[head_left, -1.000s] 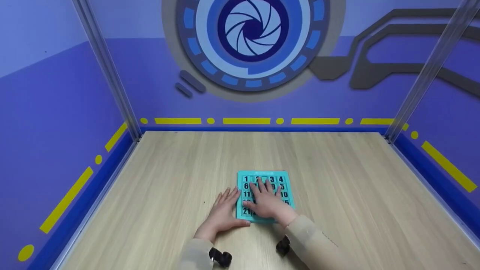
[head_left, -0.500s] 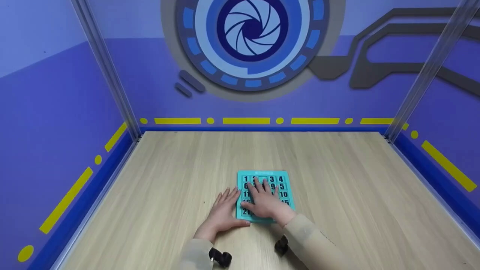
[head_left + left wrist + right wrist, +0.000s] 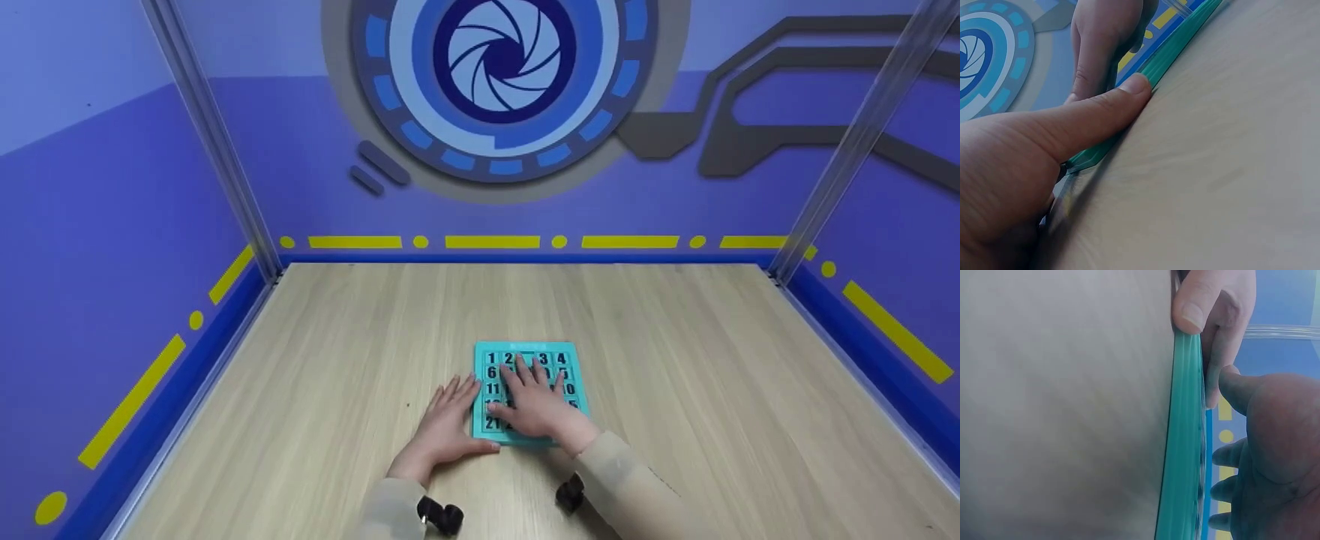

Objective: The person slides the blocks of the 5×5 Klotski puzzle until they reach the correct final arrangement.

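A turquoise number slide puzzle (image 3: 529,347) with black-numbered tiles lies flat on the wooden table. My left hand (image 3: 444,431) rests along its left side, with the fingertips at that edge and the thumb at the near edge. In the left wrist view, the straight thumb (image 3: 1100,115) lies along the green side of the frame. Over the tiles spreads my right hand (image 3: 538,409), its fingertips reaching the upper rows and covering several numbers. From the right wrist view, this hand (image 3: 1283,439) hovers palm down close over the board, fingers extended.
The wooden table (image 3: 360,337) extends around the puzzle. Blue-purple panels (image 3: 300,165) with yellow dashes enclose it at the back and sides, with clear corner posts. A black wrist camera mount (image 3: 442,516) sits at the left sleeve, another (image 3: 570,493) at the right.
The 2 tile has slid left to stand beside the 1. My right hand shifted slightly left with it, then back right. The left hand has stayed in place.
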`<action>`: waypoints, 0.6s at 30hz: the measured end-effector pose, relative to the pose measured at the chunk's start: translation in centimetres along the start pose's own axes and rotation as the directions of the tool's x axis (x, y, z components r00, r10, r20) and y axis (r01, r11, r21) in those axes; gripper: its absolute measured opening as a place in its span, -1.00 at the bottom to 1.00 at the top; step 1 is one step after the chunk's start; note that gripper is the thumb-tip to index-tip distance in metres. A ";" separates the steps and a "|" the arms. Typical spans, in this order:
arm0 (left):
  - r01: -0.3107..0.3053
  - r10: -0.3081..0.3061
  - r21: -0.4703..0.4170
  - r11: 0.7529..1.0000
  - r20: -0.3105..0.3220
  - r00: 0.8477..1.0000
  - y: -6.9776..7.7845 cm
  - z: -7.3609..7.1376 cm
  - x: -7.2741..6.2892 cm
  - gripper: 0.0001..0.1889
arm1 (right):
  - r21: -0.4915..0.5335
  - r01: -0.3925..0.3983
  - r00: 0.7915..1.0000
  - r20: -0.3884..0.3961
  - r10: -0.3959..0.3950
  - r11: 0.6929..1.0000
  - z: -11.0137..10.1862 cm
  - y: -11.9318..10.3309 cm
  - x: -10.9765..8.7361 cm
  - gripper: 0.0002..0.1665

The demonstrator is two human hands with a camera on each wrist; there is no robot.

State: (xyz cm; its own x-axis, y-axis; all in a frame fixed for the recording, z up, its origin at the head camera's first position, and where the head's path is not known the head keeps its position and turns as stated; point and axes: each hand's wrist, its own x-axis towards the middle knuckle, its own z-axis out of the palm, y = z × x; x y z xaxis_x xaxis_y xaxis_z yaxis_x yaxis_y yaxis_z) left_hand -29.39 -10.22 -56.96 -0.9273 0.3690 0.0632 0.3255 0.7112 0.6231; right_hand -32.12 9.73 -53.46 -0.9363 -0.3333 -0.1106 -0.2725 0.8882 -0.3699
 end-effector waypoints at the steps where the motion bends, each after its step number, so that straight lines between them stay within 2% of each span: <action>1: 0.001 -0.001 0.000 1.000 0.000 1.000 0.0 0.0 0.0 0.19 | -0.001 -0.003 1.000 -0.004 0.003 1.000 -0.1 0.2 -0.1 -0.04; 18: 0.011 -0.011 -0.013 1.000 -0.009 1.000 0.1 0.0 0.1 0.19 | 0.023 -0.081 0.996 -0.029 0.082 0.996 -1.3 3.0 -1.3 -0.03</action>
State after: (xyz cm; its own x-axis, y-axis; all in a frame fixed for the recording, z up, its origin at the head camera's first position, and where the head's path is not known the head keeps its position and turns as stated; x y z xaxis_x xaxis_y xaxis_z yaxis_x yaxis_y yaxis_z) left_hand -29.42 -10.10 -56.89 -0.9326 0.3552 0.0633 0.3125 0.7074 0.6340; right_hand -31.98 13.21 -53.25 -0.9614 -0.2505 -0.1138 -0.1905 0.9046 -0.3813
